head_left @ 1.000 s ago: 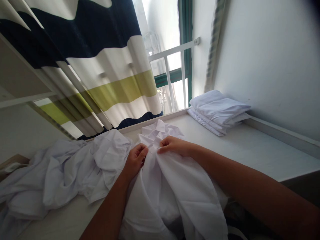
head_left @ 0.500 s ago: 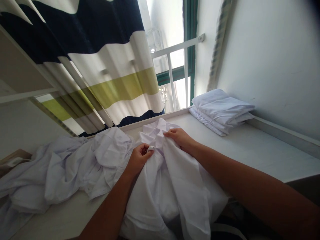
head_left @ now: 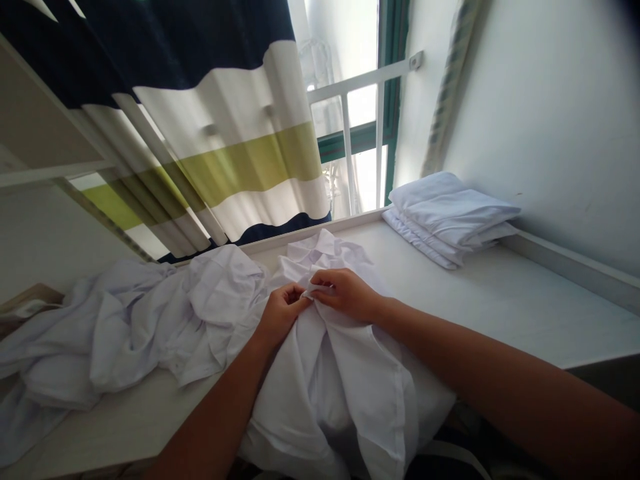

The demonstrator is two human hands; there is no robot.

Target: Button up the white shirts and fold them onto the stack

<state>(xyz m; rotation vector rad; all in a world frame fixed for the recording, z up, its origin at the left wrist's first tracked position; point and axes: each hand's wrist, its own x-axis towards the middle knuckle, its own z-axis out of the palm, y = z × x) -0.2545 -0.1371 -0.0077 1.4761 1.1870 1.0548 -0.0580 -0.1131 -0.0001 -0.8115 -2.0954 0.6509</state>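
A white shirt (head_left: 360,373) lies in front of me, its collar towards the window and its lower part hanging over the near edge of the white surface. My left hand (head_left: 285,310) pinches one front edge of the shirt below the collar. Right beside it, my right hand (head_left: 347,293) pinches the other front edge, and the two edges meet between my fingertips. Whether a button sits between the fingers is too small to tell.
Crumpled white garments (head_left: 145,320) spread over the left side. Folded white garments (head_left: 450,217) are stacked at the back right, by the wall. Behind stand a low ledge, a striped curtain (head_left: 240,153) and a white railing (head_left: 363,83) before the window.
My right hand has moved left with its shirt edge and now meets my left hand, where before there was a gap. The view has shifted slightly.
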